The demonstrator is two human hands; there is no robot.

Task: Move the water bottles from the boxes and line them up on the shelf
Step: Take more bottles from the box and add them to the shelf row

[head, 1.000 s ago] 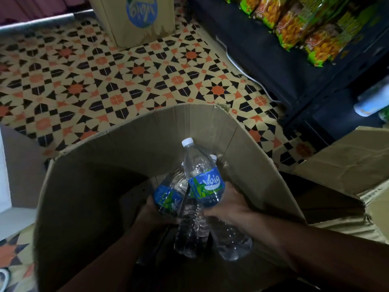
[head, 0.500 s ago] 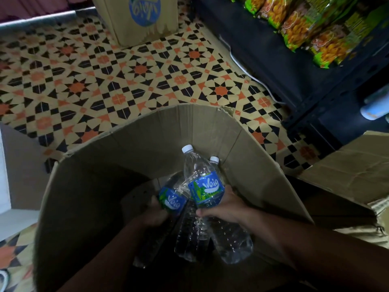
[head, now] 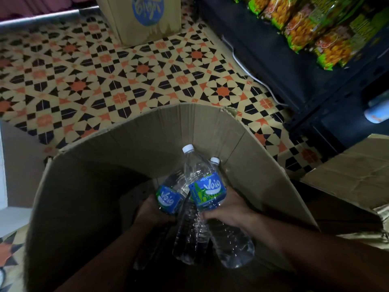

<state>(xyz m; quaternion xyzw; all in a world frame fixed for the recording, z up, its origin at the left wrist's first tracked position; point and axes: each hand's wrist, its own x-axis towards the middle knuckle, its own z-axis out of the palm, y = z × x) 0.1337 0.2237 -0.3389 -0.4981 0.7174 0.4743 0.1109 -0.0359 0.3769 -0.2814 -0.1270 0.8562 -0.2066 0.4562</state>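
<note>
Head view: both hands are down inside the open cardboard box (head: 210, 127), whose far wall curves up behind them. The right hand (head: 228, 214) has its fingers curled round the front bottle (head: 208, 191), gripping it just below the blue Waia label, with the white cap tilted up towards the box's far wall and the clear base hanging lower, towards the box's near side. Tucked close behind that one is a second bottle (head: 214, 160), of which only the cap and shoulder are plain to see. The left hand (head: 151, 213), deeper in the box's shadow, grips the left bottle (head: 169, 199) at the lower edge of its label. This bottle leans against the front bottle, and the two labels touch. A clear middle bottle body (head: 187, 239) hangs between the two hands; I cannot tell which hand carries it.

Beyond the box's far wall lies the tiled floor (head: 105, 81), and on it stands a printed carton (head: 147, 17). To the box's right is the dark shelf (head: 294, 66) with snack packets (head: 305, 24) along its top level. Flattened cardboard (head: 347, 175) lies just beside the box's right wall.
</note>
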